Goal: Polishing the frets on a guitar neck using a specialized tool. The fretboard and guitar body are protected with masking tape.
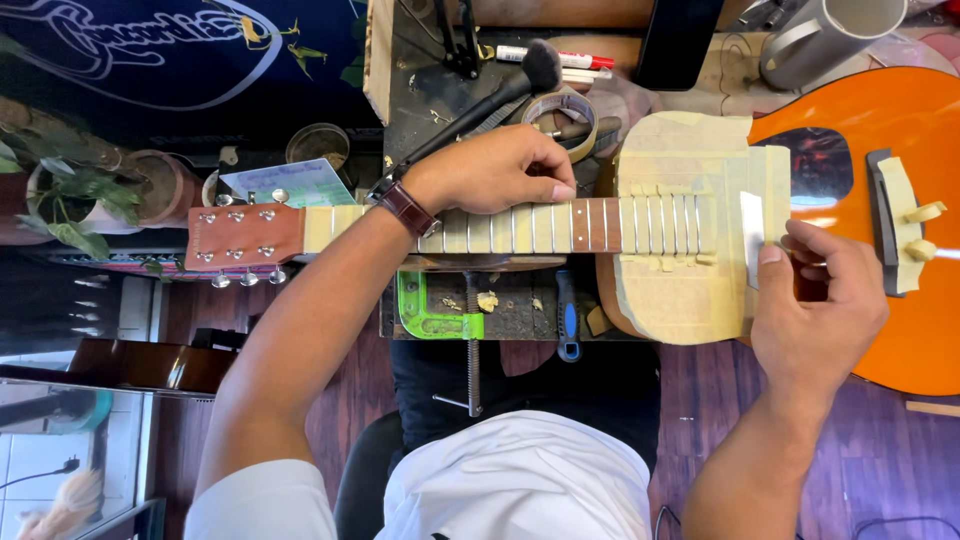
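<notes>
Orange lacquer fills the right of my view: the guitar [900,240] lies flat across the bench in front of me, headstock [245,238] off to my left, body to my right. Nearest me, my right hand [815,305] pinches a small pale strip [752,238] at the end of the fingerboard, thumb and forefinger closed on its edge, over the masking tape [680,230] that covers the upper body. My left hand [495,172] curls over the neck [520,228], fingers bent down onto the taped frets, gripping nothing loose. I judge the risk is a slip: if the strip skids off the tape, its edge could score the bare lacquer beside it, and a hard press from my left hand could lift the fret tape. Below the neck a green clamp [435,310] sits on the bench. Further back lie a tape roll [565,115] with something tucked inside that I cannot make out, a black brush [500,95], and a grey mug [825,35] whose contents are hidden
</notes>
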